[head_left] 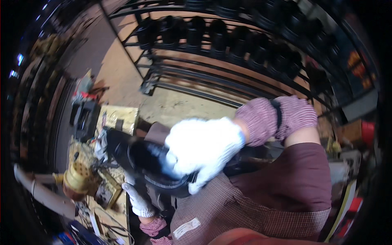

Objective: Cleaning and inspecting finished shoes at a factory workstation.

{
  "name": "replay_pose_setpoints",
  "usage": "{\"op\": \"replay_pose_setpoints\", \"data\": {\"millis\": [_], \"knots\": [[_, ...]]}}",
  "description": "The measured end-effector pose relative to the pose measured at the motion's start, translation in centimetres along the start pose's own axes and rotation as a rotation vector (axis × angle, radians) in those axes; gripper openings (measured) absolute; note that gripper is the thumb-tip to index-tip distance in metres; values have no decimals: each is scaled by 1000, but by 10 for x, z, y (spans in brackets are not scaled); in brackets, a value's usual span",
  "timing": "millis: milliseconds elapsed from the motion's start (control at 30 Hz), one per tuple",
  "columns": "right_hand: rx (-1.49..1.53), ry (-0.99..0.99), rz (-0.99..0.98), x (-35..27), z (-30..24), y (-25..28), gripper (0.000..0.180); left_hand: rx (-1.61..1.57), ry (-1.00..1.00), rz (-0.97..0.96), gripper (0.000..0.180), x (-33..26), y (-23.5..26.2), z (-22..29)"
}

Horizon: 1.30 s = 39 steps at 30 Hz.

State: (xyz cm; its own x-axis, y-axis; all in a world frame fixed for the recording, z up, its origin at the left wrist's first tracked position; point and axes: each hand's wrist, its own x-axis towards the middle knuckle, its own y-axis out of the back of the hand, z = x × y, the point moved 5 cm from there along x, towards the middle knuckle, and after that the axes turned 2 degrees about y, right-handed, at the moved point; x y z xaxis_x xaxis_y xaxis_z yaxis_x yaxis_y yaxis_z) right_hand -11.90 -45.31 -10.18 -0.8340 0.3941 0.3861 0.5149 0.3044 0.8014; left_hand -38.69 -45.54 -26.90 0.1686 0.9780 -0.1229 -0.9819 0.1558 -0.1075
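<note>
A black shoe (143, 161) with a dark sole lies across my lap, its opening facing up. My right hand (202, 149), in a white knit glove, is closed over the shoe's upper from above. My left hand (138, 200), also in a white glove, supports the shoe from underneath at its lower left; its fingers are partly hidden by the shoe. Both forearms wear chequered pink sleeve covers.
A metal rack (228, 77) with a row of black shoes (220, 36) stands ahead on the concrete floor. At the left is a cluttered workbench (116, 116) with a yellow perforated machine part (79, 177) and tools. A red container (367, 131) sits far right.
</note>
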Motion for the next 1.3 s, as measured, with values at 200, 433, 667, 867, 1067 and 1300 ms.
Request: {"op": "replay_pose_setpoints", "data": {"millis": [200, 433, 667, 867, 1067, 1300], "knots": [[-366, -1202, 110, -157, -70, 127, 71, -274, 4, 25, 76, 39, -47, 27], [-994, -1806, 34, -375, -80, 165, 52, -224, 44, -62, 73, 53, -29, 45], [-1131, -1996, 452, -572, -40, 149, 44, -132, -13, -97, 72, 58, -73, 80], [-1269, -2139, 58, -594, -48, 183, 47, -24, -75, -262, 86, 61, -69, 99], [-1474, -2540, -140, -590, -82, 139, 45, 49, -138, -139, 85, 62, -74, 100], [-1302, -2016, 21, -491, -33, 89, 36, -43, -75, -21, 95, 14, -31, 45]]}}
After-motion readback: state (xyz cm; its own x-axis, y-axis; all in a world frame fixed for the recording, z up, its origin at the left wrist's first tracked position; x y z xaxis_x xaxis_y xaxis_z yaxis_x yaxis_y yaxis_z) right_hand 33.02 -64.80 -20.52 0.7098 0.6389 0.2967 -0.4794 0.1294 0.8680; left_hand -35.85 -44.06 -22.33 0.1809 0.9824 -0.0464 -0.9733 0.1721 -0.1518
